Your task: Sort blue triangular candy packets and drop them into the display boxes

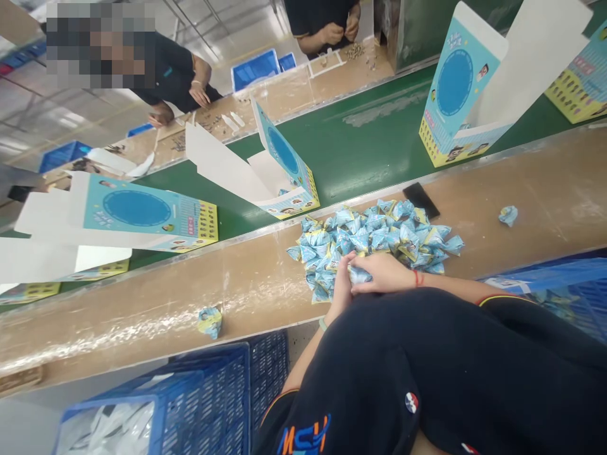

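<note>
A heap of small light-blue and yellow foil packets [360,234] lies on the brown workbench in front of me. At its near edge my left hand [340,287] and my right hand [389,272] come together with their fingers closed. Between them is one blue packet [359,275], gripped from both sides and partly hidden by the fingers. The rest of the heap lies just beyond my fingertips. One loose packet [209,322] sits off to the left, and another packet [509,215] sits to the right.
Open printed cartons [152,212] stand along the green conveyor belt [360,145], one carton [459,95] at right. A dark flat object [421,200] touches the heap's back. Blue crates [203,392] are below left, a blue bin [569,284] right. People work across the belt.
</note>
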A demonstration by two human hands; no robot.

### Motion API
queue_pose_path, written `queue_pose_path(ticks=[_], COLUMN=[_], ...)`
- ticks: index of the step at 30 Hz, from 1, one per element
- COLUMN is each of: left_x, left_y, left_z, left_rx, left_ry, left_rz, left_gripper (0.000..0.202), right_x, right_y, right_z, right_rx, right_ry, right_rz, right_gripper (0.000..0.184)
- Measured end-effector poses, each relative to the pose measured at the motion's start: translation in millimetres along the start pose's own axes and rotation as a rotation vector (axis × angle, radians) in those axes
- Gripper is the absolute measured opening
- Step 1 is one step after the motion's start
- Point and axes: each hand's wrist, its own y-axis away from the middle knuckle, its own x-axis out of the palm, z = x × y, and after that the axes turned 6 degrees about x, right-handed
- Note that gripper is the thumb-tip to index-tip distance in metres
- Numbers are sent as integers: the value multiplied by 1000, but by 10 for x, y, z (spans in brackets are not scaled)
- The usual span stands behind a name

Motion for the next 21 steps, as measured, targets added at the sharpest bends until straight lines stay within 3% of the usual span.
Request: queue_pose_path(ticks=[2,5,8,11,14,21], left_x=[24,44,53,53,55,72], left_y=[-20,-5,9,-2,-15,-13], left_z=[-2,-32,-48,-42,-40,-86], left_rx=[-9,22,78,55,24,12], left_ry=[17,108,144,129,118,105], left_rz=[-57,-96,-98,-80,-70,-40], left_gripper=[48,49,32,21,19,23], right_x=[-32,-407,-925,-1269,-1351,-1126], right_y=[18,147,337,476,508,290], right_z=[0,-200,-438,-618,-793,-1341], right_rx=[-14,-109,-62,4,40,198], right_ry=[-81,-433,-692,-701,-674,-253], right_rz=[-6,-34,-315,-589,-610,-585], right_gripper=[43,47,60,64,65,59])
